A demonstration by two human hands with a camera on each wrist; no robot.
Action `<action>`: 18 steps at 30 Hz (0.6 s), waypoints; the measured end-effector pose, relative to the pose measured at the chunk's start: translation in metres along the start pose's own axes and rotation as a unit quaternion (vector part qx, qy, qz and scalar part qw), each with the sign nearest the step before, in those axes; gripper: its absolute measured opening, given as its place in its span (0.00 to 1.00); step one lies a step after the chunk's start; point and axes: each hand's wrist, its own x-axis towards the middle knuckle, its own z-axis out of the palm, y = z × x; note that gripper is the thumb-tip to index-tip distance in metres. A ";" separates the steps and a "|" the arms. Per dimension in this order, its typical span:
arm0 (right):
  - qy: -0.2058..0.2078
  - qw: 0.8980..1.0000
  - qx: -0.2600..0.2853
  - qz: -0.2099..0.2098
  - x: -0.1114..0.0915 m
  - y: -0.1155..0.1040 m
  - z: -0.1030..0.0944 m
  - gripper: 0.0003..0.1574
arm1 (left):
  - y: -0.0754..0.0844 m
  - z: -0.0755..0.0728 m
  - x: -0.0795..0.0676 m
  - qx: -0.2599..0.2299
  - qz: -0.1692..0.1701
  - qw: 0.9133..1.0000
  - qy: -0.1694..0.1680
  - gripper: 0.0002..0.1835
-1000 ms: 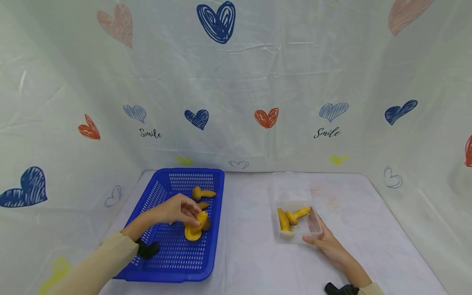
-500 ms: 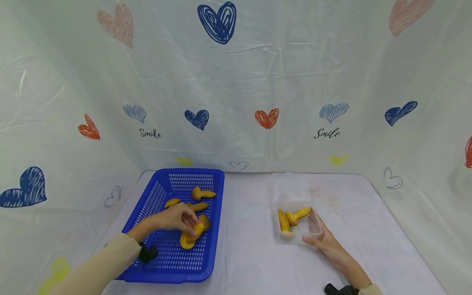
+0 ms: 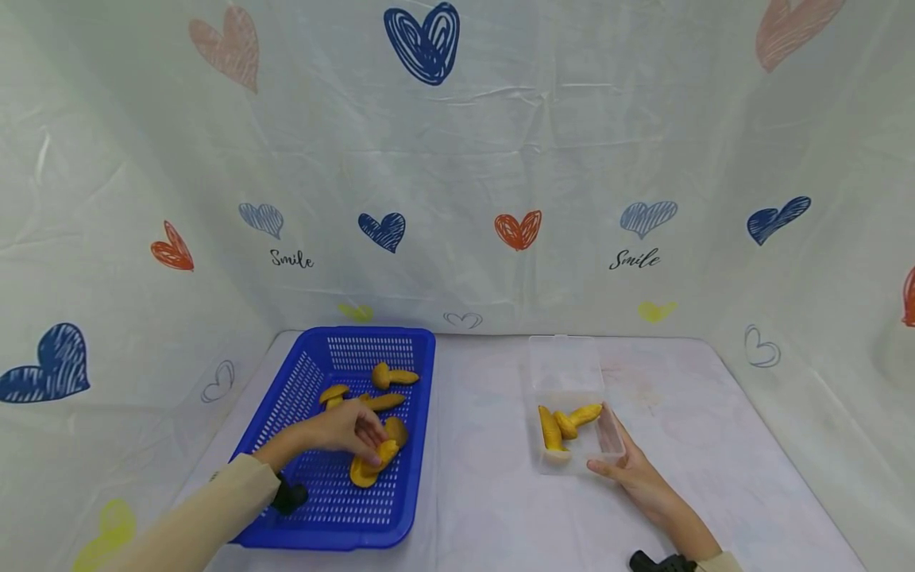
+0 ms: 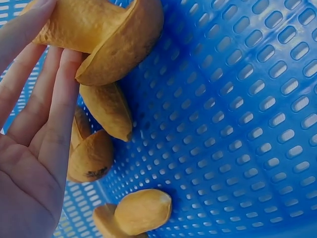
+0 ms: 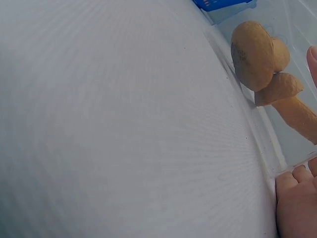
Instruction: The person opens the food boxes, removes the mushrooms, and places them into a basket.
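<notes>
My left hand (image 3: 350,429) is down in the blue perforated basket (image 3: 343,507), pinching a yellow mushroom (image 3: 364,473) by its stem between thumb and fingers. Up close in the left wrist view, the broad cap of this mushroom (image 4: 124,47) faces away from the palm. Several more mushrooms (image 3: 395,376) lie deeper in the basket, one partly behind the held one. To the right, my right hand (image 3: 639,477) grips the right side of a clear plastic box (image 3: 611,435), thumb at its near corner. Two yellow mushrooms (image 3: 550,429) lie inside it.
The box's clear lid (image 3: 565,361) is folded back toward the rear of the table. White cloth (image 3: 486,445) covers the table between basket and box. A heart-printed curtain (image 3: 457,159) rises behind and at both sides.
My left hand has come slightly nearer and lower with the mushroom, uncovering mushrooms behind it at the basket's left. The right hand and box stay where they were.
</notes>
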 end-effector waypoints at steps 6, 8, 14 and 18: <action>-0.006 1.000 0.003 -0.001 -0.001 0.000 0.001 0.64 | -0.004 -0.003 -0.001 -0.018 0.013 1.000 0.006 0.14; -0.008 1.000 0.003 -0.003 -0.001 0.000 0.001 0.64 | -0.006 -0.005 -0.001 -0.022 0.022 0.999 0.012 0.15; -0.008 1.000 -0.003 -0.006 -0.001 0.000 0.000 0.64 | -0.002 -0.010 0.002 -0.049 0.030 0.998 0.024 0.17; -0.006 1.000 -0.004 -0.006 0.000 0.001 0.000 0.64 | 0.005 -0.015 0.008 -0.055 0.041 0.997 0.024 0.18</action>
